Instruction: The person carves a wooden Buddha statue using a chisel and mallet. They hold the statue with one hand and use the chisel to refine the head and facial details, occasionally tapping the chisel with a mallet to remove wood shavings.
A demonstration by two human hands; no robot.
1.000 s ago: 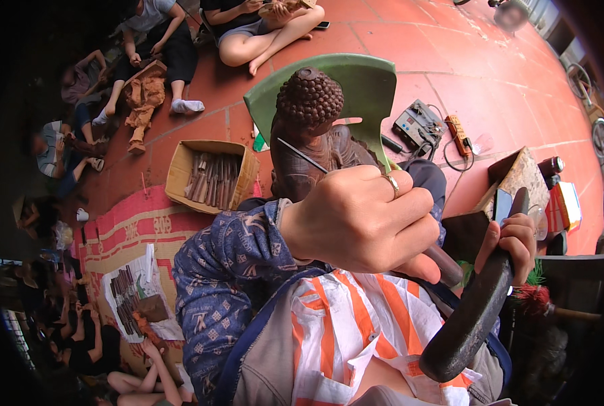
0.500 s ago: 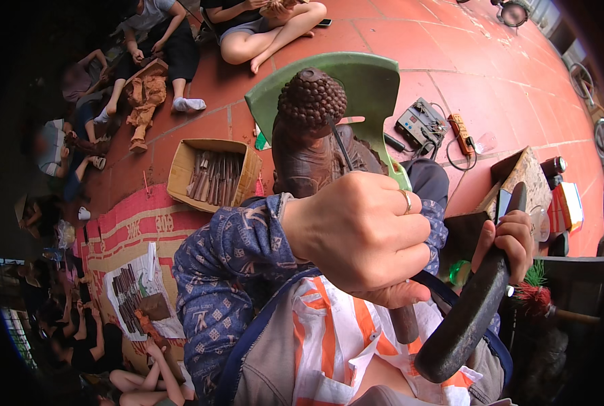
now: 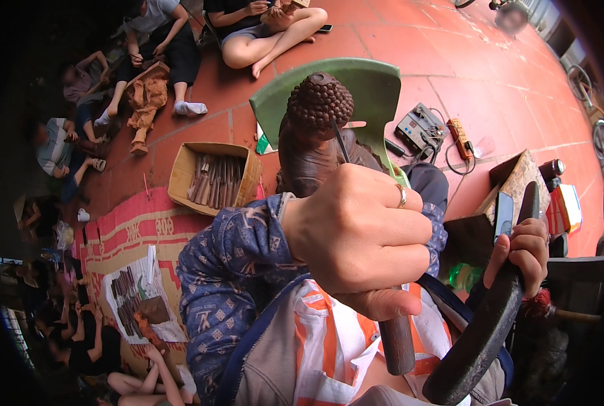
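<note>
A dark brown carved wooden statue (image 3: 302, 159), its head (image 3: 320, 100) covered in rounded knobs, stands in front of me against a green plastic chair (image 3: 376, 91). My left hand (image 3: 363, 247), a ring on one finger, is closed around a chisel (image 3: 398, 348). The chisel's thin blade reaches up to the side of the statue's head, and its wooden handle sticks out below my fist. On the right, my right hand (image 3: 527, 257) is wrapped around a curved, dark club-like mallet (image 3: 478, 338). The mallet's thick end hangs low, apart from the chisel handle.
An open cardboard box (image 3: 248, 177) of several chisels sits to the left. More tools lie on white paper (image 3: 160, 271) over a red patterned mat (image 3: 116, 227). At right are a grey electrical box (image 3: 420, 128), an orange power strip (image 3: 460, 139) and a phone (image 3: 504, 215). Other people sit around.
My right hand and the mallet have shifted right and down, away from the chisel handle. More of the handle shows below my left fist. The statue's head appears slightly lower and further right.
</note>
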